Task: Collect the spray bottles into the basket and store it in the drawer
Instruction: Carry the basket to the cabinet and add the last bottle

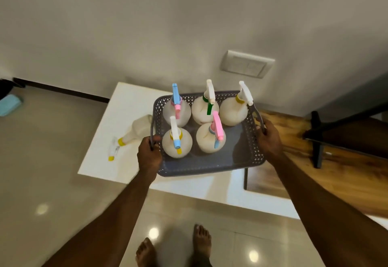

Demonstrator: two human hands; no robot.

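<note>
Head view looks down on my two arms holding the grey basket [210, 161] above the white table [109, 140]. My left hand [149, 153] is curled tight round the left handle and my right hand [269, 138] round the right handle, fingers wrapped so that both handles are mostly covered. Five spray bottles [177, 143] stand upright inside, three along the far wall and two nearer me, leaving the near right corner of the basket floor bare. A sixth bottle [134, 133] lies on its side on the table, just beside the basket's left wall, its nozzle pointing toward the table's left edge. Open tiled floor [52, 161] spreads to the left and below, by my bare feet. To the right a wooden surface [315, 161] and a dark frame [317, 140] crowd close. I cannot make out any drawer; the basket's underside is hidden.
</note>
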